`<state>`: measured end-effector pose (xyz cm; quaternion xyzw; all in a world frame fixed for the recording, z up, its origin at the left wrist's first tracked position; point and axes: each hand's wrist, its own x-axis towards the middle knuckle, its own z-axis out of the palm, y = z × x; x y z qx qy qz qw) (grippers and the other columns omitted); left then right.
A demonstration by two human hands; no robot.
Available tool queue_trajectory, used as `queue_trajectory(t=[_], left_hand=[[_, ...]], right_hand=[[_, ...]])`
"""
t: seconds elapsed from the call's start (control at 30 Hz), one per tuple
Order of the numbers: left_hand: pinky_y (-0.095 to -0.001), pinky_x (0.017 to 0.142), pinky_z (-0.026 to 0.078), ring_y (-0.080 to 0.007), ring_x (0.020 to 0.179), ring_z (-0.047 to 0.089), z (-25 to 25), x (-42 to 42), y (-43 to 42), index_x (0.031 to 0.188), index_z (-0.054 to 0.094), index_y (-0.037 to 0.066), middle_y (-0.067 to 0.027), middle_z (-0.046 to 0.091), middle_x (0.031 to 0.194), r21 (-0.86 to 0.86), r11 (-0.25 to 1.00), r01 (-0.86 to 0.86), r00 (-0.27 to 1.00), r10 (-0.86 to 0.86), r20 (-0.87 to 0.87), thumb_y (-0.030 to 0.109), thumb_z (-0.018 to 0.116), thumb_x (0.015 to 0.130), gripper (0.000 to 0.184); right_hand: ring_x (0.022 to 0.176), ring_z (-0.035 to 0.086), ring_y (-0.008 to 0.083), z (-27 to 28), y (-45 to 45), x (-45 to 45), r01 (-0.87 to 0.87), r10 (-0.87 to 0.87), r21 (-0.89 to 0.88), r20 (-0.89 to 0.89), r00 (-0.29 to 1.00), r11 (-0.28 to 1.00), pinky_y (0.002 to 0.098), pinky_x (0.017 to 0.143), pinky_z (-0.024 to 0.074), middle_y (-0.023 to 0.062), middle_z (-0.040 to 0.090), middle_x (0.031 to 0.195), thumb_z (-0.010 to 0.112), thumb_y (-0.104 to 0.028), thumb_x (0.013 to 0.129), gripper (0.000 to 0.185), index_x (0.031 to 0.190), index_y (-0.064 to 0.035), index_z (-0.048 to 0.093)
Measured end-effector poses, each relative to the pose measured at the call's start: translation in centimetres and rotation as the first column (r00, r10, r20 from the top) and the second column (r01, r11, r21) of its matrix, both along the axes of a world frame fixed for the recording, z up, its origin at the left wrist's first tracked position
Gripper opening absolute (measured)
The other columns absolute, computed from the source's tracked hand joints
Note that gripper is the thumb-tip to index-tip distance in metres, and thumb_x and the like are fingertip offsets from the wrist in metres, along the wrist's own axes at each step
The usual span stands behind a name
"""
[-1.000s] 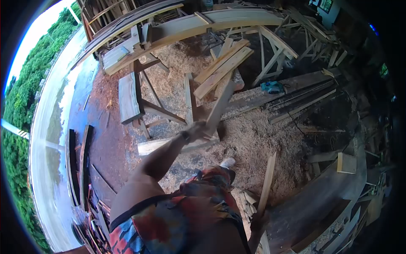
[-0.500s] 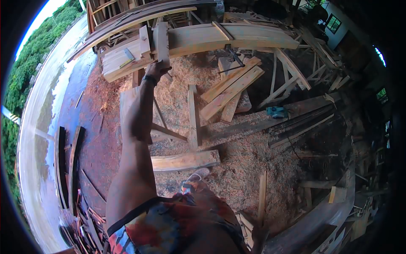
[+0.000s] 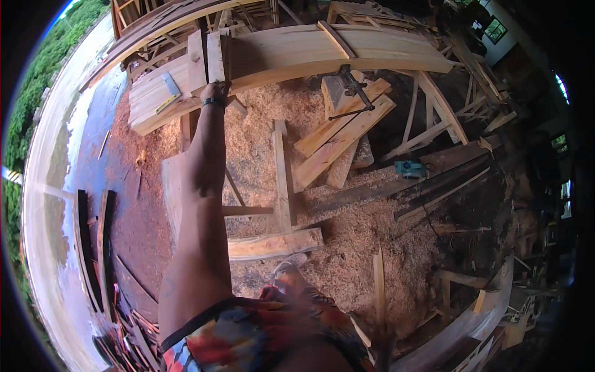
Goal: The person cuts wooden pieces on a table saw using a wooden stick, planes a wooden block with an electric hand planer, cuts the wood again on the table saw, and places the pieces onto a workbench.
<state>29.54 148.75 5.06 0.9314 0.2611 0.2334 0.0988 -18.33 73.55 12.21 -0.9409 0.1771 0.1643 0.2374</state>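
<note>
My left hand (image 3: 215, 92) is closed around the near end of a short wooden block (image 3: 215, 57), which stands across a long thick plank (image 3: 297, 53). A second wooden block (image 3: 196, 62) sits right beside it on the left. On the plank's left end lies a try square (image 3: 168, 90) with a yellowish handle. My right hand (image 3: 383, 341), low in the view and dark, appears closed on the lower end of a narrow wooden strip (image 3: 379, 285); its fingers are hard to see.
A metal clamp (image 3: 354, 90) hangs at the plank's near edge, under a crosswise stick (image 3: 336, 39). Loose boards (image 3: 347, 136) lie on the shavings (image 3: 359, 229). A teal power tool (image 3: 410, 168) rests on a dark beam. A short plank (image 3: 276, 243) lies near my foot.
My left hand has moved forward and slightly left, bringing its block closer to the other block. The block has turned a little. The camera view has shifted slightly.
</note>
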Motion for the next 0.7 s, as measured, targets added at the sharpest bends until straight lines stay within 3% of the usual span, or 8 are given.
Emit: queue_trajectory(t=[0.1,0.3,0.37,0.4,0.47,0.53,0.6,0.7], left_hand=[[-0.0456,0.060,0.058,-0.0320,0.070,0.069,-2.6,4.0,1.8,0.104,0.064,0.001,-0.0170,0.069,0.082,-0.868,-0.048,0.494,0.672,0.655,0.346,0.034,0.063,0.096,0.034],[-0.0469,0.058,0.060,-0.0352,0.064,0.066,-0.5,2.0,-0.7,0.109,0.055,-0.006,-0.0180,0.065,0.087,-0.890,0.098,0.446,0.640,0.660,0.394,0.016,0.069,0.092,0.031],[-0.0428,0.086,0.056,-0.0390,0.109,0.058,-10.8,3.5,6.4,0.119,0.048,-0.004,-0.0221,0.056,0.124,-0.510,-0.383,0.770,0.635,0.377,0.674,0.026,0.054,0.099,0.036],[-0.0452,0.115,0.033,-0.0380,0.137,0.038,-5.3,0.4,-1.5,0.130,0.049,-0.001,-0.0238,0.039,0.148,-0.776,-0.166,0.609,0.762,0.394,0.514,0.049,0.032,0.104,0.059],[-0.0437,0.101,0.046,-0.0286,0.115,0.057,-17.4,4.9,4.8,0.129,0.053,0.003,-0.0213,0.055,0.134,-0.697,-0.526,0.487,0.725,-0.202,0.658,0.050,0.040,0.102,0.056],[-0.0430,0.090,0.051,-0.0271,0.096,0.064,-19.3,-1.5,-9.9,0.122,0.057,0.005,-0.0144,0.067,0.107,-0.960,-0.235,0.153,0.988,0.038,0.148,0.064,0.048,0.095,0.065],[-0.0454,0.083,0.053,-0.0290,0.082,0.064,-26.6,-5.6,-16.4,0.102,0.056,0.007,-0.0126,0.065,0.090,-0.688,-0.665,-0.290,0.730,-0.618,0.290,0.064,0.045,0.096,0.058],[-0.0458,0.073,0.057,-0.0312,0.078,0.062,-29.9,-17.0,-33.4,0.109,0.051,0.006,-0.0150,0.063,0.092,-0.917,0.043,-0.396,0.553,-0.786,-0.275,0.054,0.048,0.099,0.049]], right_hand=[[0.098,0.061,0.0494,0.0,-0.1,0.7,0.046,-0.048,-0.045,-0.036,0.998,0.998,0.0521,0.081,0.0488,0.0305,0.063,0.100,0.065,-0.023,0.081,0.036,0.106,0.0032,0.062],[0.099,0.061,0.0495,-1.7,-1.2,0.3,-0.131,0.132,-0.020,0.125,0.983,0.991,0.0518,0.083,0.0491,0.0311,0.063,0.102,0.063,-0.016,0.079,0.040,0.115,0.0026,0.061],[0.093,0.062,0.0482,-1.8,-1.1,-0.2,-0.052,0.052,-0.004,0.094,0.994,0.999,0.0527,0.079,0.0502,0.0282,0.065,0.096,0.062,-0.017,0.079,0.038,0.113,-0.0006,0.061],[0.090,0.063,0.0475,-1.8,-0.9,-0.6,0.017,-0.017,-0.012,0.049,0.999,1.000,0.0532,0.077,0.0508,0.0267,0.065,0.093,0.062,-0.017,0.078,0.036,0.111,-0.0022,0.060],[0.084,0.065,0.0462,-2.2,-0.6,-1.9,0.150,-0.151,-0.048,-0.038,0.988,0.988,0.0541,0.073,0.0520,0.0238,0.067,0.087,0.062,-0.018,0.078,0.034,0.109,-0.0054,0.060],[0.079,0.065,0.0461,-2.4,-0.5,-3.4,0.270,-0.270,-0.007,0.000,0.963,0.963,0.0547,0.070,0.0528,0.0233,0.068,0.086,0.061,-0.021,0.078,0.029,0.104,-0.0071,0.060],[0.077,0.067,0.0422,-0.8,-0.1,-4.6,0.388,-0.392,0.075,0.046,0.919,0.919,0.0520,0.067,0.0533,0.0190,0.066,0.081,0.067,-0.025,0.077,0.024,0.088,-0.0062,0.058],[0.066,0.065,0.0384,-2.3,-1.0,-8.6,0.313,-0.377,0.218,0.399,0.836,0.925,0.0440,0.059,0.0505,0.0168,0.064,0.072,0.072,-0.014,0.080,0.024,0.097,-0.0025,0.059]])
